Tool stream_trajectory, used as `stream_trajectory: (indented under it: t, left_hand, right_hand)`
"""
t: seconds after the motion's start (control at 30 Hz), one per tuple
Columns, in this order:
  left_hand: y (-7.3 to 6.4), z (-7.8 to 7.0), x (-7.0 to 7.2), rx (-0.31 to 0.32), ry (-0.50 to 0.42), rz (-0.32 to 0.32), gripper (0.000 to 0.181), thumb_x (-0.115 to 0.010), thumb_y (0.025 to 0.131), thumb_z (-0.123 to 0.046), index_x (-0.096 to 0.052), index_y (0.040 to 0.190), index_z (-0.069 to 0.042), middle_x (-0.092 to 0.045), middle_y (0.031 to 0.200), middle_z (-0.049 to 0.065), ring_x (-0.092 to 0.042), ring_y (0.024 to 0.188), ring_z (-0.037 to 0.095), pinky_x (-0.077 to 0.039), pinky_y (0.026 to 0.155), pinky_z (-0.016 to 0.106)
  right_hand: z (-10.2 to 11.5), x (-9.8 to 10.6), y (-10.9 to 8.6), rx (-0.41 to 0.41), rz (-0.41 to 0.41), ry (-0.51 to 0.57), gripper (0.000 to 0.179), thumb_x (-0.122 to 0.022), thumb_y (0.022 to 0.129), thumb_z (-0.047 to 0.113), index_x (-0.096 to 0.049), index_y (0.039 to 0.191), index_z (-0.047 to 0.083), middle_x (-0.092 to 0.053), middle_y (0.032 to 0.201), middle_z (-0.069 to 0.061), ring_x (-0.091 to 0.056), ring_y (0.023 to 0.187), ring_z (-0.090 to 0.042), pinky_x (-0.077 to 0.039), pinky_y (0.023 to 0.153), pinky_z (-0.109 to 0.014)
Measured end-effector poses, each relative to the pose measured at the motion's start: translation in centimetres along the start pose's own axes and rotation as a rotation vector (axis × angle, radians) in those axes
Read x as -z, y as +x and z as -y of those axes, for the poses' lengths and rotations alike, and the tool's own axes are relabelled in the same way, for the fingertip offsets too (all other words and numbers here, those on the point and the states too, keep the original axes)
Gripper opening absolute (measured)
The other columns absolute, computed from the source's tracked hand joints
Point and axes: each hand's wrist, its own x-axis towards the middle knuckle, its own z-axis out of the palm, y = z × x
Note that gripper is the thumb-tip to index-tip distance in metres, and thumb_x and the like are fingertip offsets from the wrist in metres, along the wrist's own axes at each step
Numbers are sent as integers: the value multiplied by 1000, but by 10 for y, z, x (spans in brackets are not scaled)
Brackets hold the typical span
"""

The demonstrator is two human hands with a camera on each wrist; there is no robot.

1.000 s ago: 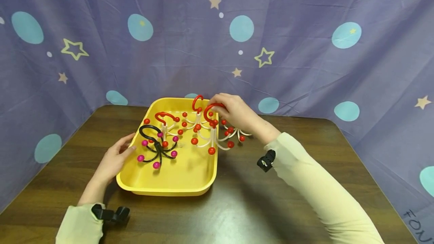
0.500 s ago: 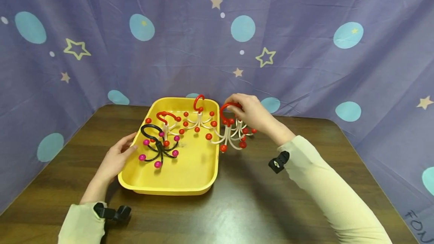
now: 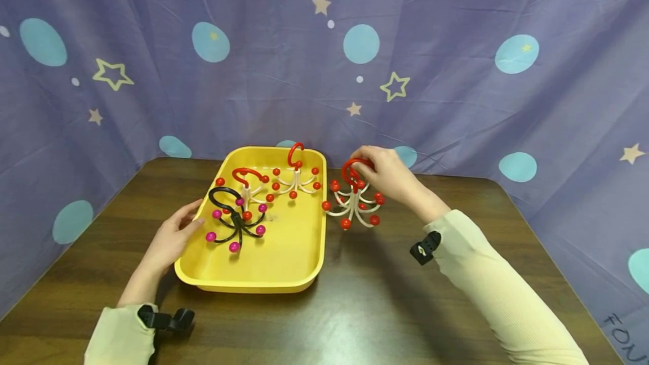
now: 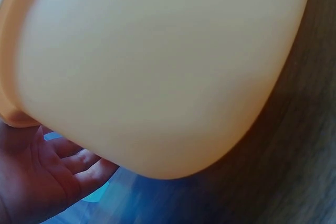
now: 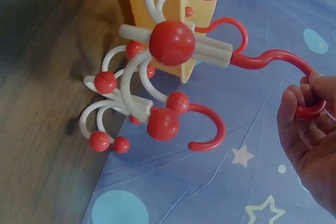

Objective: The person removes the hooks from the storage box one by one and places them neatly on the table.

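My right hand [image 3: 392,176] pinches the red hook of a multi-arm hanger [image 3: 354,203] with white arms and red balls. This hanger is upright just right of the yellow tray [image 3: 284,255]. Behind it, partly hidden, another red-and-white hanger [image 5: 139,103] stands on the table in the right wrist view. My left hand [image 3: 172,238] holds the tray's left rim, thumb on top; in the left wrist view its fingers [image 4: 89,174] lie against the outer wall. Inside the tray are a black hanger [image 3: 236,220] with pink balls and two red-and-white hangers, one at the back [image 3: 297,178], one at left [image 3: 246,195].
The tray stands on a dark wooden table [image 3: 456,275], left of centre. A purple curtain [image 3: 284,72] with stars and blue dots hangs behind and at both sides. Black straps [image 3: 425,248] sit on both wrists.
My right hand has carried the red-and-white hanger from over the tray's right edge to the right and slightly down, in front of the standing one. My left hand stays on the tray.
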Motion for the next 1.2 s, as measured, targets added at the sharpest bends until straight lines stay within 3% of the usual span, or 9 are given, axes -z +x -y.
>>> stream_trajectory:
  t: [0.47,1.2]
  left_hand:
    - [0,0,1,3,-8,0,53,-42,96,-31,-31,142,-6,-49,116,24,-45,97,26,-42,67,17]
    - [0,-1,0,15,-19,17,54,-41,97,-33,-30,142,-7,-48,116,24,-45,96,25,-43,67,19]
  right_hand:
    - [-16,-7,-14,-52,3,-18,10,-57,89,13,-64,95,8,-60,75,-1,-46,55,-11,-38,51,-27]
    - [-33,-40,-29,-119,-38,-11,12,-59,89,16,-65,97,9,-64,90,-4,-57,74,-16,-45,67,-32]
